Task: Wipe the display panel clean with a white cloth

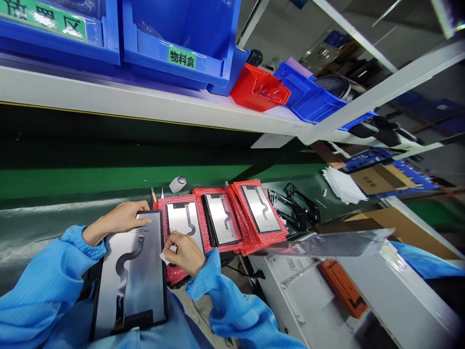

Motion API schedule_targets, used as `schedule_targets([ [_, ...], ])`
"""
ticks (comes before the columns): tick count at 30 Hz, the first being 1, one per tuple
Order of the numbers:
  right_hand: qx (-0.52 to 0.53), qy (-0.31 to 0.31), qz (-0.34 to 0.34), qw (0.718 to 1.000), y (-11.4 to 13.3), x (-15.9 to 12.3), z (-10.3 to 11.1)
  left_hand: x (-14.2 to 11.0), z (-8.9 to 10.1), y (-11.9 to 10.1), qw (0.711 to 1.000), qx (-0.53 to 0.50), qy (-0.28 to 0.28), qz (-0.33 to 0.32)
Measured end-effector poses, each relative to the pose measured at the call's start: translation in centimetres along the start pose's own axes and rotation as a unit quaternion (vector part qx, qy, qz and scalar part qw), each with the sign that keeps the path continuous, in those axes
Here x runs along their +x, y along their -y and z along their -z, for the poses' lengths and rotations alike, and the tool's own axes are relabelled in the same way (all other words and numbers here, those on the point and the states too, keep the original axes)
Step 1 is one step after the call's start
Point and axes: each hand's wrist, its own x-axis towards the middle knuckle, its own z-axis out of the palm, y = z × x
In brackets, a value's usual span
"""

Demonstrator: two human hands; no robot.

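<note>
Pinching white scrap (pixel 164 257), right hand (pixel 185 253) nearly closed

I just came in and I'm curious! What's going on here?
A person in blue sleeves has a display panel tilted up in front of them. The left hand holds its top edge, and the right hand pinches a small white piece by its side edge. More display panels lie to the right on red bubble wrap. A small bottle sits behind, and blue bins stand on the shelf above.
</note>
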Motion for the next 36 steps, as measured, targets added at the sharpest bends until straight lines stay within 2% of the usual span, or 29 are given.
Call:
schedule_targets([
  [9, 0.053, -0.058, -0.027, 0.997, -0.9, 3.0, 0.8, 0.2, -0.3, 0.0, 1.000, -0.013, 0.005, -0.004],
  [11, 0.071, -0.061, -0.035, 0.995, -1.1, 2.8, 0.4, 0.2, -0.4, 0.1, 1.000, -0.020, 0.004, 0.000],
  [16, 0.114, -0.024, -0.037, 0.992, -1.6, 1.0, -0.7, 0.1, -0.2, 0.6, 0.999, -0.039, -0.001, -0.001],
  [22, 0.134, -0.057, -0.047, 0.988, -2.0, 3.0, 0.0, 0.4, -0.8, 1.0, 0.998, -0.056, 0.011, -0.006],
  [29, 0.133, -0.025, -0.042, 0.990, -2.0, 1.5, -0.9, 0.3, -1.1, 2.5, 0.998, -0.069, 0.007, -0.004],
  [36, 0.141, -0.052, -0.039, 0.988, -1.8, 3.2, -0.5, 0.3, -1.3, 2.4, 0.998, -0.067, 0.010, -0.005],
])
